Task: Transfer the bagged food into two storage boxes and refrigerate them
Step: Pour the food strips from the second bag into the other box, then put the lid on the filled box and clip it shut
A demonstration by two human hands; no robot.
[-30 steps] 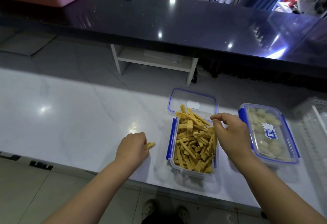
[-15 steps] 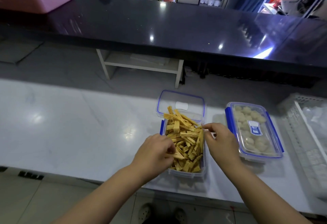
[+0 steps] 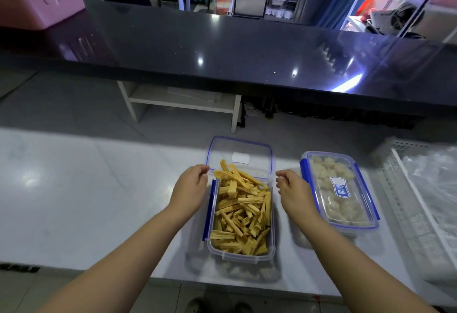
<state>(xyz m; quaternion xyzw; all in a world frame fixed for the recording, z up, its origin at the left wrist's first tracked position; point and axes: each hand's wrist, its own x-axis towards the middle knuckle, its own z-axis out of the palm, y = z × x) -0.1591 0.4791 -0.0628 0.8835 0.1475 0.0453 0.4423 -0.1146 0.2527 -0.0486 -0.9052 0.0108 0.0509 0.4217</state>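
Clear rectangular plastic storage box point(image 3: 241, 257) with blue side clips: open, near the front edge of the white marble counter point(image 3: 86, 201), heaped with yellow-brown dried food sticks point(image 3: 241, 213). Its clear blue-rimmed lid point(image 3: 241, 149) lies at the box's far end. My left hand point(image 3: 190, 190) pinches the lid's near-left corner. My right hand point(image 3: 293, 194): fingers curled at the near-right corner, contact not discernible. Just right: second clear lidded box point(image 3: 338, 189) holding pale lumps. Further right, white perforated basket point(image 3: 388, 179).
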